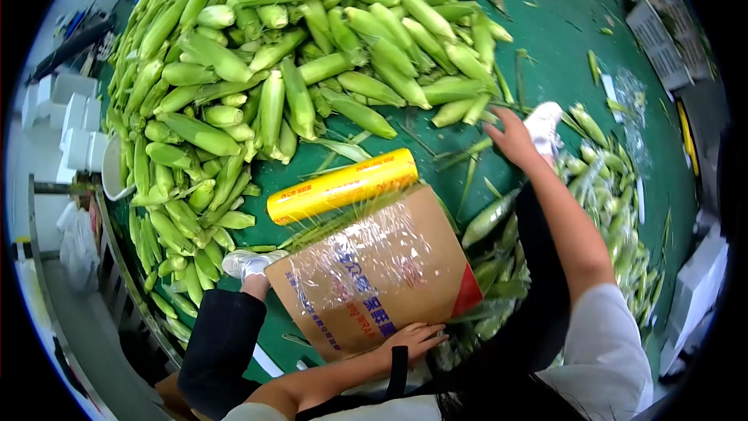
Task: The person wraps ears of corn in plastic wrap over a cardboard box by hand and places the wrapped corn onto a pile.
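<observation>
My left hand lies with fingers stretched out on the near edge of a cardboard box printed with blue and red lettering. Clear plastic film covers part of the box top. A yellow roll of cling film lies along the far side of the box. My right hand reaches out to the right end of a big heap of corn ears in green husks. Its fingers are apart, close to the tip of the nearest corn ear; I cannot tell whether they touch it.
Film-wrapped corn ears are piled on the right, with more beside my leg. Loose husk bits litter the green floor. Crates stand at the far right, white foam boxes at the left, near a metal railing.
</observation>
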Motion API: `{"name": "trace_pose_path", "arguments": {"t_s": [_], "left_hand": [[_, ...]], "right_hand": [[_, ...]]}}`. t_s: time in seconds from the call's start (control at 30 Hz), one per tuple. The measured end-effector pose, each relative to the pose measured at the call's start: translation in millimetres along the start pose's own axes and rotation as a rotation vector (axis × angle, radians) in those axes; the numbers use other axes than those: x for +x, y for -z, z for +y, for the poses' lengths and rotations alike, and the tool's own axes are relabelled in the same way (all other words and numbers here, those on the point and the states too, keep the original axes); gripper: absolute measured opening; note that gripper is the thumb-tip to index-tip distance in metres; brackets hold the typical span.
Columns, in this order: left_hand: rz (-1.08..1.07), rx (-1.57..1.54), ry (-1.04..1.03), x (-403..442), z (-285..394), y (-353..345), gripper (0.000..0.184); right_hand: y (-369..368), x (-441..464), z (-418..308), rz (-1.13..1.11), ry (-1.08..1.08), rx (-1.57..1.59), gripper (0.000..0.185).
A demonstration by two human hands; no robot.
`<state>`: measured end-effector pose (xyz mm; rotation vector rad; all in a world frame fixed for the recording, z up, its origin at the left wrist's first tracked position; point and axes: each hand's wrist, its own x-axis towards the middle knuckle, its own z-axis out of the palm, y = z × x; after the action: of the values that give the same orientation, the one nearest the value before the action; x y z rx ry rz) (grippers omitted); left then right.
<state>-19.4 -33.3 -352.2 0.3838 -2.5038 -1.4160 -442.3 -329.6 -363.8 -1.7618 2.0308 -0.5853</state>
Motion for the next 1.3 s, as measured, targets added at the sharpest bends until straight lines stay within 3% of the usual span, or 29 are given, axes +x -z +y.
{"name": "trace_pose_path", "arguments": {"t_s": [0.07, 0.13, 0.17, 0.2, 0.27, 0.33, 0.37, 0.43, 0.47, 0.5, 0.57, 0.6, 0.67, 0.73, 0.8, 0.83, 0.87, 0.93, 1.07, 1.17, 1.2, 1.3], "left_hand": [[0.086, -0.084, 0.139, 17, 2, 25, 0.054], [0.122, -0.172, 0.251, 16, -4, 42, 0.055], [0.157, -0.151, 0.282, 10, -11, 45, 0.053], [0.186, -0.143, 0.311, 1, -16, 44, 0.052], [0.230, -0.140, 0.336, -11, -25, 41, 0.049], [0.459, -0.114, 0.235, 0, -31, 69, 0.047], [0.366, -0.104, 0.353, 11, -22, 94, 0.046], [0.475, -0.088, 0.348, 23, -14, 122, 0.041], [0.567, -0.081, 0.295, 30, -15, 130, 0.038], [0.591, -0.039, 0.251, 35, -18, 139, 0.037], [0.694, 0.150, 0.148, 55, -8, 171, 0.041], [0.655, 0.342, 0.213, 69, 14, 201, 0.047], [0.583, 0.433, 0.346, 73, 21, 205, 0.073], [0.357, -0.228, 0.554, 55, 47, 223, 0.078], [0.581, -0.650, 0.491, 26, 44, 189, 0.077], [0.690, -0.858, 0.439, 14, 45, 177, 0.076], [0.730, -0.918, 0.415, 8, 57, 172, 0.075], [0.790, -1.062, 0.381, -3, 77, 159, 0.073], [0.966, -0.867, 0.449, -4, 90, 132, 0.070], [1.117, -0.899, 0.376, -1, 91, 119, 0.067], [1.162, -0.916, 0.350, -1, 89, 111, 0.065], [1.218, -1.270, 0.259, -3, 85, 107, 0.060]], "right_hand": [[-63, 83, -4, 0.072, 0.193, -0.408, 0.078], [-100, 132, 5, -0.038, 0.025, -0.527, 0.090], [-103, 143, 0, -0.208, -0.152, -0.599, 0.089], [-117, 146, 21, -0.148, -0.057, -0.773, 0.078], [-85, 140, -2, -0.299, -0.034, -0.873, 0.069], [-68, 102, -2, -0.271, -0.154, -0.613, 0.065], [-53, 80, -4, -0.244, -0.213, -0.486, 0.063], [-18, 29, -32, -0.400, -0.526, 0.027, 0.063], [-7, -1, -47, -0.381, -0.498, 0.026, 0.065], [-7, -30, -36, -0.285, -0.060, -0.146, 0.063], [32, -80, -136, -0.333, 0.231, -0.154, 0.058], [47, -97, -176, -0.363, 0.362, -0.129, 0.060], [71, -120, -238, -0.490, 0.630, -0.081, 0.059], [90, -139, -279, -0.243, 0.923, -0.140, 0.070], [82, -159, -289, 0.091, 0.415, 0.413, 0.079], [70, -163, -271, 0.057, 0.213, 0.690, 0.080], [62, -172, -265, -0.172, 0.024, 0.931, 0.066], [37, -198, -282, -0.413, -0.141, 1.257, 0.055], [-4, -242, -336, -0.202, -0.310, 1.248, 0.039], [-34, -260, -345, -0.041, -0.186, 1.303, 0.028], [-36, -263, -342, -0.062, -0.264, 1.300, 0.025], [-29, -264, -335, -0.056, -0.476, 1.407, 0.015]]}}
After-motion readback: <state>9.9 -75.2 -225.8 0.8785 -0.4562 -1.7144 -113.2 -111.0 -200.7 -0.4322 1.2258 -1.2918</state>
